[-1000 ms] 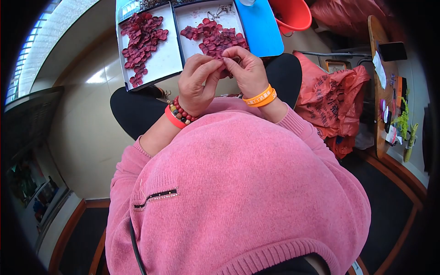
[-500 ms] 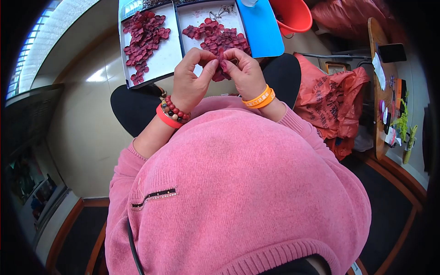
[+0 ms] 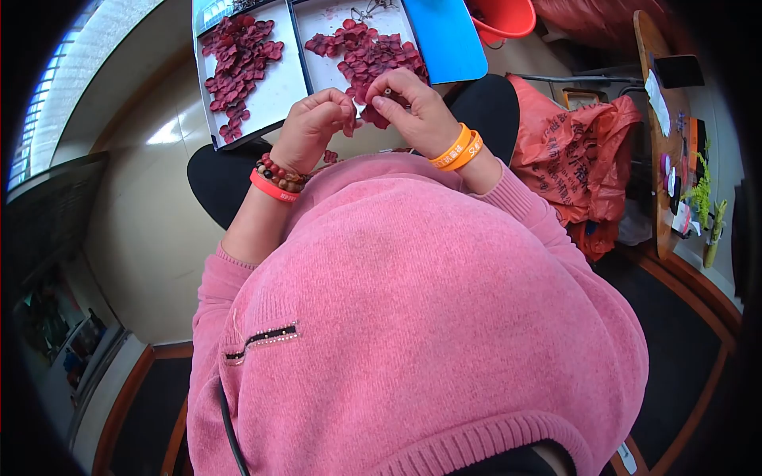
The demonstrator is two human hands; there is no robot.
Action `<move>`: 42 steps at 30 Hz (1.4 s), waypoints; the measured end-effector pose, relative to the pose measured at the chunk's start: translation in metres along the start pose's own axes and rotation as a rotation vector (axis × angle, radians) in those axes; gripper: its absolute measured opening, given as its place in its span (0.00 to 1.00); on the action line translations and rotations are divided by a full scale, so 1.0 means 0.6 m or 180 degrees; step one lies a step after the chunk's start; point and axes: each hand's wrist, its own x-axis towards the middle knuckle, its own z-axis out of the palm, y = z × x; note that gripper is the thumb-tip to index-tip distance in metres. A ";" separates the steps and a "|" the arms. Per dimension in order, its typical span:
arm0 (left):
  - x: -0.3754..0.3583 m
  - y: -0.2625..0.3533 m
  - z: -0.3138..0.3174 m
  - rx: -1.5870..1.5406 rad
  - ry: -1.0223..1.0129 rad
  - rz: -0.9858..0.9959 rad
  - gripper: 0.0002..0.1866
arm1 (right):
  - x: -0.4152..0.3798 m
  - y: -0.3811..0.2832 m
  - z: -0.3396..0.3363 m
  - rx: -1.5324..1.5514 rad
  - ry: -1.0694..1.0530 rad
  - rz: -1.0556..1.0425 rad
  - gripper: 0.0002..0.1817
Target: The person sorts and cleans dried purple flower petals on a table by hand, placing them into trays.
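My left hand (image 3: 317, 127), with beads and a red band at the wrist, is pinched closed; a small dark red bit shows at its fingertips. A short gap away, my right hand (image 3: 414, 111), wearing orange wristbands, has its fingers curled on a dark red fabric petal piece (image 3: 375, 118). Exactly how many layers it has is hidden by the fingers. Just beyond the hands, a pile of dark red fabric petals (image 3: 385, 59) lies in the right white tray (image 3: 321, 79). More petals (image 3: 238, 67) spread over the left white tray (image 3: 274, 99).
A blue board (image 3: 448, 47) lies right of the trays, with a red bucket (image 3: 508, 20) beyond it. Red plastic bags (image 3: 567, 159) sit at my right, near a wooden table (image 3: 651, 135) on its far side. A small petal piece (image 3: 329, 156) is near my lap.
My hands have moved apart, the left one toward the left. The petal piece that was between both hands now stays with the right hand. The view has shifted slightly.
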 end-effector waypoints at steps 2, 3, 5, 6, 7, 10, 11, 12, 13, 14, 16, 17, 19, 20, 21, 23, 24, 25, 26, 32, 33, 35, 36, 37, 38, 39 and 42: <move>-0.001 0.001 0.002 -0.0431 -0.0102 -0.0149 0.05 | 0.001 -0.005 -0.004 -0.0278 0.0105 -0.0358 0.06; -0.001 0.000 0.007 -0.0310 0.0144 -0.0075 0.05 | -0.001 -0.007 -0.004 -0.0120 0.0086 -0.0065 0.07; 0.000 -0.001 0.014 -0.0064 0.0634 0.0073 0.05 | -0.002 -0.009 -0.003 0.0199 0.0052 0.0520 0.08; 0.001 -0.001 0.015 0.0069 0.0691 0.0199 0.05 | -0.002 -0.012 -0.002 0.0565 0.0189 0.0744 0.09; 0.002 -0.002 0.016 0.0203 0.0751 0.0324 0.05 | 0.000 -0.016 0.000 0.0934 0.0324 0.0968 0.09; -0.004 -0.006 0.022 0.0799 0.1051 0.0897 0.05 | 0.002 -0.016 0.008 0.1605 0.0572 0.1374 0.12; -0.007 -0.010 0.028 0.1029 0.1158 0.1122 0.04 | 0.003 -0.015 0.009 0.1752 0.0639 0.1464 0.12; -0.012 -0.013 0.042 0.1288 0.1352 0.1630 0.05 | 0.004 -0.016 0.011 0.1756 0.0709 0.1416 0.12; -0.017 -0.009 0.050 0.1890 0.1235 0.1969 0.05 | 0.005 -0.017 0.014 0.1759 0.0779 0.1369 0.13; -0.022 -0.001 0.057 0.2494 0.1110 0.2303 0.06 | 0.006 -0.018 0.016 0.1763 0.0844 0.1323 0.13; -0.027 0.015 0.075 0.3652 0.1006 0.2673 0.08 | 0.006 -0.016 0.018 0.1689 0.0924 0.1318 0.13; -0.024 0.015 0.076 0.3924 0.0983 0.2789 0.09 | 0.009 -0.015 0.020 0.1653 0.0957 0.1301 0.13; -0.013 0.016 0.076 0.4456 0.0925 0.3016 0.11 | 0.010 -0.015 0.023 0.1656 0.0958 0.1305 0.12; -0.009 0.011 0.076 0.4591 0.0986 0.3040 0.11 | 0.010 -0.014 0.023 0.1658 0.0969 0.1308 0.12; -0.006 0.007 0.073 0.4640 0.0992 0.3093 0.10 | 0.008 -0.012 0.023 0.1681 0.0929 0.1287 0.12; -0.001 0.002 0.068 0.4742 0.1006 0.3197 0.09 | 0.005 -0.009 0.023 0.1733 0.0847 0.1245 0.12; 0.000 0.002 0.069 0.4761 0.1011 0.3189 0.08 | 0.005 -0.008 0.020 0.1709 0.0782 0.1302 0.10; 0.000 0.003 0.069 0.4780 0.1022 0.3178 0.08 | 0.003 -0.007 0.017 0.1685 0.0713 0.1361 0.09; -0.001 0.003 0.070 0.4802 0.1033 0.3169 0.07 | 0.003 -0.006 0.015 0.1660 0.0641 0.1416 0.09; -0.002 -0.020 0.054 0.3642 0.1212 0.2176 0.02 | 0.005 0.004 0.027 -0.0414 0.0839 -0.0318 0.13; -0.003 -0.022 0.053 0.3411 0.1235 0.2014 0.02 | 0.003 0.003 0.028 0.0087 0.0538 -0.0088 0.13; -0.005 -0.022 0.054 0.3083 0.1205 0.1876 0.02 | 0.000 0.012 0.031 0.0668 0.0353 0.0457 0.10; -0.004 -0.024 0.050 0.3304 0.1218 0.2024 0.03 | -0.002 0.009 0.032 0.0839 0.0298 0.0625 0.10; -0.004 -0.024 0.047 0.3528 0.1230 0.2166 0.03 | -0.003 0.008 0.033 0.1016 0.0240 0.0796 0.09; -0.004 -0.024 0.045 0.3729 0.1203 0.2366 0.04 | -0.001 0.011 0.032 0.0948 0.0235 0.0845 0.08; -0.003 -0.023 0.045 0.3732 0.1210 0.2295 0.04 | 0.000 0.016 0.030 0.0880 0.0234 0.0899 0.07; -0.002 -0.022 0.047 0.3738 0.1167 0.2134 0.03 | -0.001 0.022 0.027 0.0839 0.0266 0.1094 0.05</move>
